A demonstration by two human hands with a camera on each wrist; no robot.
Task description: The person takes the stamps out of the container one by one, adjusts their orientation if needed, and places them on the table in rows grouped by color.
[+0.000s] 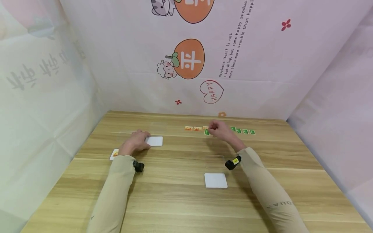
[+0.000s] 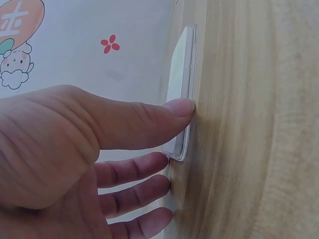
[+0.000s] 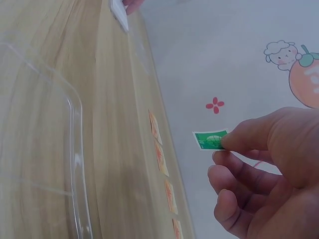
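My right hand point(image 1: 219, 130) pinches a small green card point(image 3: 209, 140) with a white border between thumb and index finger, raised above the table at the back; the other fingers curl below it. At the left, my left hand point(image 1: 137, 141) holds the left end of a white card stack point(image 1: 154, 141). In the left wrist view, the stack stands in a thin clear tray point(image 2: 187, 149), with the thumb along its edge and the index finger hidden. Small orange cards point(image 3: 161, 158) lie in a row close to my right hand.
Several small green cards point(image 1: 245, 131) lie right of my right hand. A second white stack point(image 1: 215, 180) lies nearer the front, behind it a clear plastic tray point(image 3: 79, 149). A white card with an orange print point(image 1: 114, 154) sits by my left wrist. Printed cloth point(image 1: 140, 81) walls the wooden table.
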